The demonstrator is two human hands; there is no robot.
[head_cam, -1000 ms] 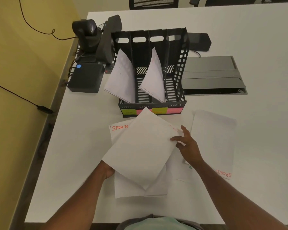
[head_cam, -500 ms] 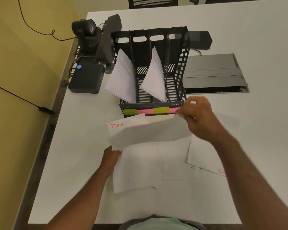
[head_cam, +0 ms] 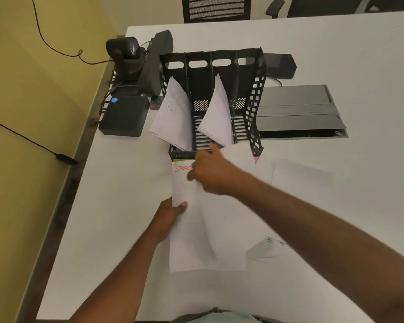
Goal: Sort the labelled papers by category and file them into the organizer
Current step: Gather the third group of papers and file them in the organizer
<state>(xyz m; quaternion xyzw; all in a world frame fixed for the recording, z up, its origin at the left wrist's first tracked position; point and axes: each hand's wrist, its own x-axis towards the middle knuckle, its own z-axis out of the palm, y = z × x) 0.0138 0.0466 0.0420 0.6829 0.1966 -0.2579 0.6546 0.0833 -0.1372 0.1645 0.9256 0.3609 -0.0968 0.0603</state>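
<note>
A black organizer [head_cam: 257, 94] with four upright slots stands on the white table [head_cam: 336, 43]. Left of the organizer sit a dark camera [head_cam: 126, 57] and, nearer the viewer, a dark box [head_cam: 124, 115] with a blue dot. Papers lean in the organizer's first slot [head_cam: 173, 113] from the left and in its third slot [head_cam: 217, 113]; coloured tags along its front edge are mostly hidden.

In front of the organizer, the left hand [head_cam: 170, 213] grips the left edge of a sheet marked "SPORT…" [head_cam: 182, 183] in red, thumb on top. That sheet lies over a loose pile of white papers [head_cam: 196, 257] on the table. The right hand [head_cam: 210, 173] reaches across, fingers curled round the top of another sheet [head_cam: 238, 157], whose upper edge rises against the organizer's front right corner. Which slot it lines up with cannot be told.

Right of the organizer, a grey cable hatch [head_cam: 299, 113] is set in the table, and more white sheets [head_cam: 303, 178] lie in front of it, one showing green letters [head_cam: 275, 241].
</note>
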